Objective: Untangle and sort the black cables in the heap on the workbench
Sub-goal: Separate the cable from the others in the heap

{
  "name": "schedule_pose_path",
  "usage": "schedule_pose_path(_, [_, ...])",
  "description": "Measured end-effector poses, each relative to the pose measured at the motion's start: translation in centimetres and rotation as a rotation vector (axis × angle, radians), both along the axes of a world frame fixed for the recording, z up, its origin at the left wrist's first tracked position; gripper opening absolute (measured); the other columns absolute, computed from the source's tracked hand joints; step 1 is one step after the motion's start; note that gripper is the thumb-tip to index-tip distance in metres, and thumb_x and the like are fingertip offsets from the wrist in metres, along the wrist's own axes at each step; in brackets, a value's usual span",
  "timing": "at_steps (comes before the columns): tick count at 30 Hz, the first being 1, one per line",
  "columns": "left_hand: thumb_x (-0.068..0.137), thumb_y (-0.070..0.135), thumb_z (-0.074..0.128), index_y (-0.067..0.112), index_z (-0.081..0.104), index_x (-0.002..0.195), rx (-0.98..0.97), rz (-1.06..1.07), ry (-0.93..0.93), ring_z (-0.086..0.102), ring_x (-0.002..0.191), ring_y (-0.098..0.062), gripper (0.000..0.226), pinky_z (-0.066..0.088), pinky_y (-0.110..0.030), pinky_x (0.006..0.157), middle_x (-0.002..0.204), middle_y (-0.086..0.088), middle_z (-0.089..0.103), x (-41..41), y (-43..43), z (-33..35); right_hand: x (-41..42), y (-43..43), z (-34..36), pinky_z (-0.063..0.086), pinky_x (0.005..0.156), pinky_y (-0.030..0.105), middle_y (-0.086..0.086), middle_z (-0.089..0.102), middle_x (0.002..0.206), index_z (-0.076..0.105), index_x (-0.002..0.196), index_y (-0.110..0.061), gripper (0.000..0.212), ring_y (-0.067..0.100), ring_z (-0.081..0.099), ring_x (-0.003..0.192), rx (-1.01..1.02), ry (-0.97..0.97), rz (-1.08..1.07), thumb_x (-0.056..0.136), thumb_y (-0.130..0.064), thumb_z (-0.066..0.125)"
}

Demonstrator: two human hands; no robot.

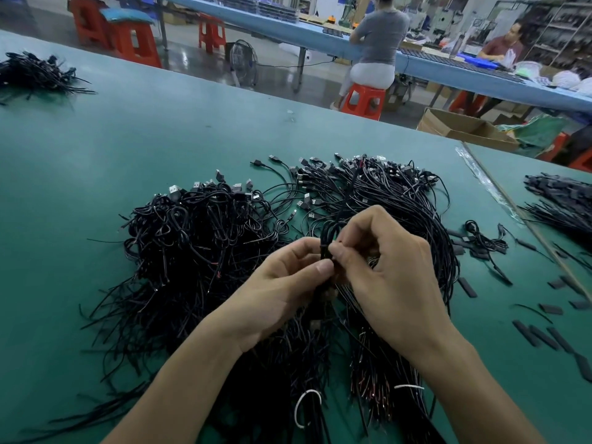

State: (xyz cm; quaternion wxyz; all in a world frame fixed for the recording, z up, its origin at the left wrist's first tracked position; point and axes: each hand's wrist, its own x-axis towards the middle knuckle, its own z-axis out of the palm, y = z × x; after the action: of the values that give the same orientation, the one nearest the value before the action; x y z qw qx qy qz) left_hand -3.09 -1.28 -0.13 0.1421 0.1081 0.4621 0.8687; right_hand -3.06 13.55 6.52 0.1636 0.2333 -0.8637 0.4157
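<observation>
Hands, left hand point(278, 286) and right hand point(394, 270), pinch a cable point(328, 233) above the heap point(198, 248).

place: factory floor | cues: long workbenches point(426, 68), red stools point(363, 100), perhaps stock shelving point(557, 30)

Red stools point(363, 100), blue bench point(320, 36)

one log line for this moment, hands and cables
left hand: pinches cable bundle | right hand: pinches same bundle | heap: tangled, unsorted, on green workbench
</observation>
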Motion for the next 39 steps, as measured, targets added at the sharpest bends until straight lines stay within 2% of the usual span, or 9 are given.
schedule_pose_path(5, [0.078,0.038,0.074,0.023,0.065,0.096,-0.491,0.413,0.2,0.038,0.052,-0.007,0.025,0.033,-0.018,0.048,0.061,0.006,0.045,-0.6,-0.1,-0.6,0.1,-0.9,-1.1,0.052,0.062,0.018,-0.015,0.067,0.079,0.054,0.074,-0.027,0.033,0.004,0.063,0.068,-0.21,-0.108,-0.036,0.086,-0.003,0.073])
schedule_pose_path(8, [0.083,0.032,0.074,0.029,0.07,0.102,-0.446,0.425,0.223,0.057,0.052,-0.011,0.019,0.045,-0.022,0.05,0.061,0.001,0.061,-0.4,-0.3,-0.6,-0.1,-0.8,-1.3,0.053,0.067,0.022,-0.003,0.067,0.079,0.055,0.073,-0.023,0.031,0.007,0.064,0.069,-0.319,-0.186,-0.01,0.084,-0.001,0.074])
schedule_pose_path(13, [0.095,-0.008,0.053,0.021,0.065,0.121,-0.265,0.363,0.263,0.072,0.088,-0.013,0.041,0.055,-0.021,0.078,0.09,-0.004,0.075,-0.2,-0.4,0.2,-0.2,-0.3,-1.5,0.058,0.074,0.027,0.003,0.069,0.081,0.056,0.073,-0.025,0.035,0.018,0.069,0.079,-0.344,-0.271,0.075,0.084,0.005,0.072])
schedule_pose_path(18, [0.096,0.011,0.036,0.022,0.059,0.126,0.064,0.332,0.213,0.071,0.103,-0.029,0.039,0.055,-0.027,0.083,0.1,-0.016,0.075,0.2,-0.6,1.2,-0.4,-0.1,-2.2,0.054,0.072,0.019,-0.001,0.068,0.073,0.054,0.067,-0.025,0.038,0.006,0.063,0.071,-0.455,-0.425,0.104,0.086,0.003,0.07])
schedule_pose_path(22, [0.095,0.034,0.051,0.019,0.065,0.111,-0.055,0.413,0.282,0.073,0.094,-0.022,0.025,0.052,-0.025,0.088,0.092,-0.008,0.077,0.4,-0.4,1.2,-0.7,0.0,-2.0,0.056,0.078,0.026,0.004,0.071,0.078,0.056,0.067,-0.03,0.041,0.02,0.072,0.083,-0.432,-0.446,0.147,0.085,0.003,0.072])
schedule_pose_path(25, [0.086,0.025,0.071,0.017,0.067,0.097,-0.211,0.417,0.374,0.068,0.072,-0.004,0.014,0.053,-0.017,0.068,0.083,0.006,0.075,0.4,-0.7,1.1,-1.1,0.1,-1.8,0.055,0.072,0.024,0.006,0.07,0.077,0.052,0.069,-0.023,0.035,0.019,0.067,0.073,-0.422,-0.419,0.108,0.081,-0.004,0.078])
schedule_pose_path(31, [0.069,0.034,0.089,0.031,0.056,0.092,-0.627,0.526,0.337,0.043,0.058,-0.003,0.04,0.039,-0.018,0.052,0.071,0.013,0.052,0.2,-0.5,0.0,-1.1,0.2,-1.0,0.055,0.069,0.026,-0.003,0.069,0.079,0.055,0.069,-0.024,0.033,0.009,0.063,0.07,-0.315,-0.302,0.021,0.084,-0.002,0.076])
schedule_pose_path(36, [0.08,0.031,0.083,0.014,0.059,0.084,-0.478,0.578,0.243,0.059,0.046,-0.013,0.029,0.046,-0.023,0.044,0.063,-0.001,0.066,0.2,0.2,-0.4,-0.5,-0.4,-0.5,0.053,0.068,0.021,-0.004,0.07,0.077,0.055,0.068,-0.029,0.04,0.009,0.066,0.071,-0.362,-0.307,0.151,0.083,0.003,0.075])
schedule_pose_path(39, [0.084,0.013,0.076,0.005,0.063,0.091,-0.324,0.534,0.202,0.07,0.063,-0.018,0.017,0.057,-0.028,0.056,0.074,-0.007,0.073,0.0,-0.1,-0.1,-0.5,-0.4,-0.9,0.055,0.069,0.022,0.002,0.071,0.079,0.056,0.068,-0.026,0.04,0.01,0.068,0.073,-0.368,-0.373,0.2,0.082,0.008,0.073])
